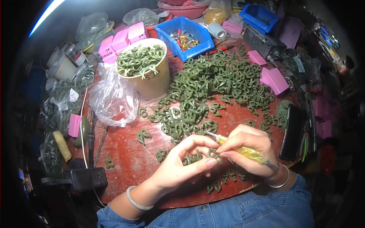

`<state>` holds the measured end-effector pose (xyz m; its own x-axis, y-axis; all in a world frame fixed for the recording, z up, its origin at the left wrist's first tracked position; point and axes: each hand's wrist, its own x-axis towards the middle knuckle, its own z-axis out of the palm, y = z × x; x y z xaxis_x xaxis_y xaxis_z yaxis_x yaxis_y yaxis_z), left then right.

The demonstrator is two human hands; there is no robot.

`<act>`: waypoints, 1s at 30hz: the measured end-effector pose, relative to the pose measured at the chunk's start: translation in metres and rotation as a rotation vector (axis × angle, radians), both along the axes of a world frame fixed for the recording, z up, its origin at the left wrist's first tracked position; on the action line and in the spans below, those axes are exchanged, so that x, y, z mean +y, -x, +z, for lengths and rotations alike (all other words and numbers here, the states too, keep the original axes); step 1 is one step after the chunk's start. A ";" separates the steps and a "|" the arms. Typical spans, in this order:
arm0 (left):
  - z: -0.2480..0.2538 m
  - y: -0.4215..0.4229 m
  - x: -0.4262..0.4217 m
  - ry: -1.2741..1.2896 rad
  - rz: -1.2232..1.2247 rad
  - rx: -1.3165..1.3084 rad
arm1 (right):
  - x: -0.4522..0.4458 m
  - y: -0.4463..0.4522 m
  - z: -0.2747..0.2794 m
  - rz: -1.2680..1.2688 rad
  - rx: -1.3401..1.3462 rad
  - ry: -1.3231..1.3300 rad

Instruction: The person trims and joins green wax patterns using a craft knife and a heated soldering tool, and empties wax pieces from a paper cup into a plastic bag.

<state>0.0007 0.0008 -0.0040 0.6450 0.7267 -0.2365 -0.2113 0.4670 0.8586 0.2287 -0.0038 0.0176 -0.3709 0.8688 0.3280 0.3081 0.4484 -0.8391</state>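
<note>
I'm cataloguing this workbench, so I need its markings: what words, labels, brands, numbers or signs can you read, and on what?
"53": seems to read so, on the cream tub.
"TO": probably, handwritten on a pink box; the line below is too blurred to read.
Too small or blurred to read: the white sticker at the picture's left and the pale tag at its upper right.
No brand is readable.

red table [125,155] | green pieces [224,76], heaped, scattered | cream bucket [154,85] | clear bag [114,99]
</note>
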 end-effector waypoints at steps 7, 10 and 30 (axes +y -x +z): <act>0.001 0.000 0.002 0.149 -0.073 -0.082 | 0.001 -0.002 0.005 0.056 0.042 -0.102; -0.001 -0.002 0.000 0.178 -0.073 -0.137 | -0.001 -0.002 0.000 0.021 0.063 -0.120; 0.002 -0.001 -0.001 0.207 -0.095 -0.152 | -0.005 0.007 -0.005 -0.058 0.020 -0.254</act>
<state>0.0016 -0.0004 -0.0017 0.7477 0.6072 -0.2688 -0.2771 0.6531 0.7047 0.2222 -0.0089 0.0127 -0.3146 0.7772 0.5449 0.3240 0.6275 -0.7080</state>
